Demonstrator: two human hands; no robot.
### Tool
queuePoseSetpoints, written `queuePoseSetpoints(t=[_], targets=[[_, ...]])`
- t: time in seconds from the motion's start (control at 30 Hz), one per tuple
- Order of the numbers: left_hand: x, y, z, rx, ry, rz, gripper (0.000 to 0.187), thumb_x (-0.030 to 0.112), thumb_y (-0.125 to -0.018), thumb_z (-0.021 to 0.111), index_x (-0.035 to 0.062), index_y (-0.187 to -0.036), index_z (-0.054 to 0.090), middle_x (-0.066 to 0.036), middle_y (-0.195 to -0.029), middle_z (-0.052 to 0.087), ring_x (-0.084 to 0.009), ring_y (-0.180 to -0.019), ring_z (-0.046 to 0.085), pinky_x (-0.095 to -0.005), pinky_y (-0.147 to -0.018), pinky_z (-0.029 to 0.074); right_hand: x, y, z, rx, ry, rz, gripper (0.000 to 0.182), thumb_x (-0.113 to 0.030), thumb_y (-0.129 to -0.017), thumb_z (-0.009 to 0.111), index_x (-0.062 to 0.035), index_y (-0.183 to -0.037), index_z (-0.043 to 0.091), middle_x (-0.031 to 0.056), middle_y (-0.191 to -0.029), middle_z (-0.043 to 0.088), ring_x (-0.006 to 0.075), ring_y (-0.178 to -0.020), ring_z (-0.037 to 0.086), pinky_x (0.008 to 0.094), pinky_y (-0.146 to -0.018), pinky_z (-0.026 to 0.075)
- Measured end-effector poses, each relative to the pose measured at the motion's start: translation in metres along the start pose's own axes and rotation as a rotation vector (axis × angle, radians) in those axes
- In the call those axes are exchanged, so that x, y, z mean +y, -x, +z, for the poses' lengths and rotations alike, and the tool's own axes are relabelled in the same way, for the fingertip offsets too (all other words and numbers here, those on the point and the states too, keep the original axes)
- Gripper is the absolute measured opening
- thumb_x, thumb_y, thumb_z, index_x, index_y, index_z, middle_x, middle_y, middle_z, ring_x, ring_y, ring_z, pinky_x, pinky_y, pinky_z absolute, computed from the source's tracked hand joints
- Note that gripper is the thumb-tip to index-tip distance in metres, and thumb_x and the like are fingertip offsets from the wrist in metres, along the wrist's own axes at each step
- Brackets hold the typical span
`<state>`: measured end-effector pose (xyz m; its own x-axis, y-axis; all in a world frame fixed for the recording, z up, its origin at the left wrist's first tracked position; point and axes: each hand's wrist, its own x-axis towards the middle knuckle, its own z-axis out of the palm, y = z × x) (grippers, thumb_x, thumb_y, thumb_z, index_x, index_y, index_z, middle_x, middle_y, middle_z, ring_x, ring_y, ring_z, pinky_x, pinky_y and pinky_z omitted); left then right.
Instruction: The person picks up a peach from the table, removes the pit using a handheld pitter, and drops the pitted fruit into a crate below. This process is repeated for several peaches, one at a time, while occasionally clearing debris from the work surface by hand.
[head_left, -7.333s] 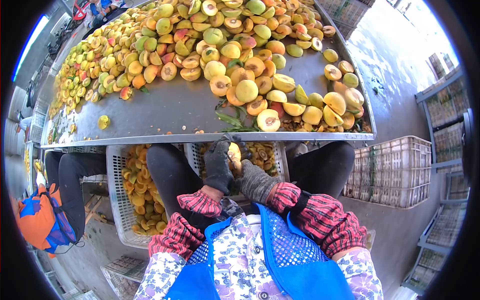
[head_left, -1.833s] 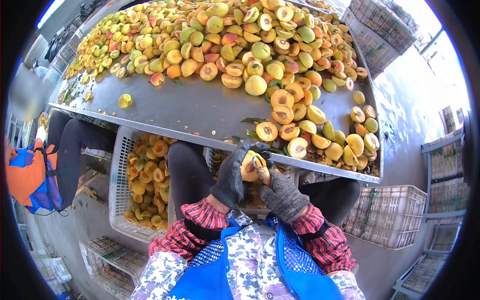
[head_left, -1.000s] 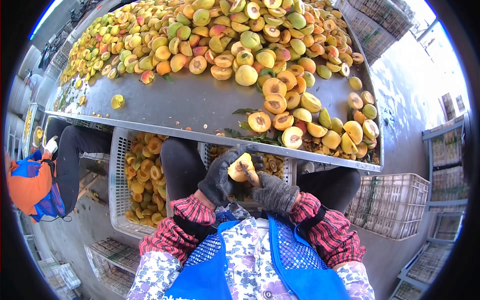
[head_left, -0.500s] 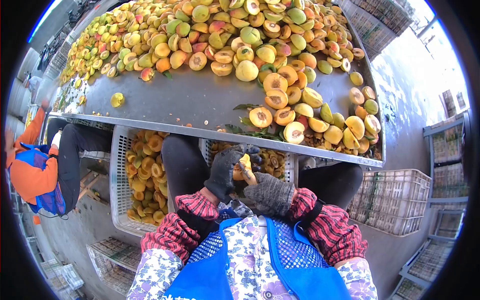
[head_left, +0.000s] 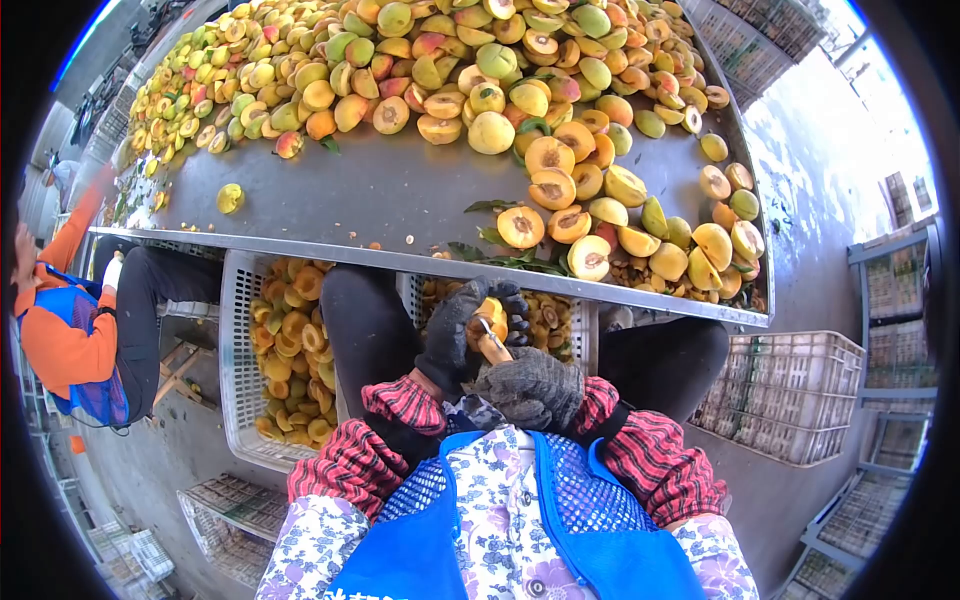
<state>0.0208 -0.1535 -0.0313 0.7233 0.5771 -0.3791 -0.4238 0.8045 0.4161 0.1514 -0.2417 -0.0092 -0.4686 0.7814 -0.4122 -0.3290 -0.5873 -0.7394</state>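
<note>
In a dark grey glove, my left hand (head_left: 455, 340) has its fingers curled around a yellow peach half (head_left: 490, 310). My right hand (head_left: 530, 388), also gloved, grips a small pitting tool (head_left: 494, 348) by its light wooden handle. The tool's metal end meets the peach half; its exact shape is too small to make out. Both hands are close together above my lap, just in front of the table edge. Below them, partly hidden by my hands, is a crate of peach halves (head_left: 550, 325).
A metal table (head_left: 360, 200) with a raised rim holds a large heap of halved peaches (head_left: 440, 75). Left of my leg stands a white crate (head_left: 232, 370) of peach halves. A stacked crate (head_left: 785, 395) sits at right. A co-worker in orange sleeves (head_left: 70, 345) sits at left.
My left hand has turned a little, with its fingers further around the peach half. The tool's handle now slants more to the left. The co-worker's raised arm has moved.
</note>
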Motion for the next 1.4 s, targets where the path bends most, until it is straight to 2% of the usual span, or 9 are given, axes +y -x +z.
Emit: queuePoseSetpoints(t=[0.03,0.2,0.5,0.63,0.77,0.83,0.97,1.2,1.4], targets=[[-0.006,-0.003,-0.006,0.054,0.011,0.013,0.035,0.028,-0.09,0.042,-0.0031,-0.1,0.055,-0.01,-0.089,0.06,-0.0197,-0.078,0.059,-0.0301,-0.068,0.05,-0.006,0.002,0.003,0.026,-0.468,0.337,0.009,-0.012,-0.077,0.059,-0.0039,-0.081,0.056,0.0002,-0.06,0.049,0.0127,-0.052,0.051,0.0246,-0.047,0.04],[-0.029,-0.014,-0.054,0.095,-0.705,0.357,0.038,0.031,-0.092,0.039,-0.0028,-0.103,0.054,-0.013,-0.093,0.061,-0.0211,-0.076,0.061,-0.0312,-0.069,0.052,0.027,0.0,-0.015,0.053,0.192,-0.062,0.01,-0.012,-0.08,0.058,-0.0053,-0.073,0.056,-0.003,-0.058,0.05,0.0071,-0.05,0.047,0.0213,-0.044,0.036],[0.034,0.022,0.008,0.42,-0.097,0.349,0.031,0.03,-0.09,0.044,0.0022,-0.094,0.056,-0.009,-0.075,0.058,-0.0213,-0.066,0.058,-0.0347,-0.058,0.051,-0.009,0.036,-0.014,-0.218,-0.146,0.094,0.021,-0.018,-0.071,0.065,-0.0029,-0.082,0.055,0.0037,-0.069,0.052,0.0096,-0.053,0.047,0.0224,-0.045,0.036],[0.103,0.069,-0.043,0.346,-0.053,0.683,0.023,0.02,-0.088,0.047,0.0028,-0.098,0.06,-0.013,-0.089,0.063,-0.0225,-0.081,0.06,-0.0354,-0.07,0.049,-0.004,0.026,-0.012,0.306,0.078,0.242,0.02,-0.017,-0.074,0.059,-0.0011,-0.085,0.054,0.0046,-0.066,0.051,0.0083,-0.053,0.047,0.0215,-0.045,0.038],[0.153,0.087,-0.108,0.907,-1.625,0.723,0.026,0.021,-0.083,0.057,-0.0023,-0.093,0.062,-0.011,-0.091,0.064,-0.0199,-0.085,0.06,-0.0291,-0.08,0.045,0.054,-0.008,-0.06,0.002,1.355,0.187,0.028,-0.021,-0.079,0.052,0.0006,-0.096,0.057,0.0192,-0.08,0.062,0.0318,-0.071,0.062,0.0388,-0.062,0.049],[0.143,0.072,-0.057,0.987,-2.037,0.945,0.026,0.02,-0.083,0.057,-0.0015,-0.097,0.062,-0.013,-0.094,0.064,-0.0214,-0.085,0.06,-0.0304,-0.081,0.045,0.066,-0.017,-0.065,0.208,1.248,0.164,0.031,-0.023,-0.078,0.052,-0.0011,-0.1,0.057,0.0221,-0.088,0.061,0.0361,-0.08,0.061,0.0422,-0.068,0.048],[0.108,-0.005,-0.002,0.625,-1.46,0.804,0.024,0.016,-0.08,0.06,-0.0008,-0.097,0.061,-0.015,-0.093,0.063,-0.0263,-0.086,0.06,-0.0316,-0.082,0.045,0.038,-0.005,-0.05,0.374,1.092,0.257,0.035,-0.024,-0.078,0.053,-0.0043,-0.107,0.055,0.0235,-0.091,0.06,0.0387,-0.086,0.059,0.0444,-0.072,0.048],[0.052,-0.114,0.034,0.079,-1.937,0.362,0.035,0.016,-0.07,0.065,0.0069,-0.103,0.059,-0.016,-0.098,0.061,-0.0243,-0.094,0.058,-0.0352,-0.082,0.044,0.02,0.016,-0.051,0.577,1.047,0.231,0.027,-0.026,-0.079,0.053,-0.0058,-0.098,0.054,0.022,-0.086,0.06,0.0391,-0.083,0.058,0.0464,-0.071,0.045],[0.039,-0.101,0.037,-0.058,-1.458,0.591,0.043,-0.001,-0.067,0.064,0.0025,-0.108,0.053,-0.012,-0.106,0.058,-0.0195,-0.099,0.056,-0.03,-0.085,0.044,0.001,0.043,-0.056,0.739,1.029,0.109,0.03,-0.028,-0.079,0.056,-0.0042,-0.096,0.05,0.0228,-0.087,0.058,0.0386,-0.085,0.056,0.0449,-0.073,0.044]])
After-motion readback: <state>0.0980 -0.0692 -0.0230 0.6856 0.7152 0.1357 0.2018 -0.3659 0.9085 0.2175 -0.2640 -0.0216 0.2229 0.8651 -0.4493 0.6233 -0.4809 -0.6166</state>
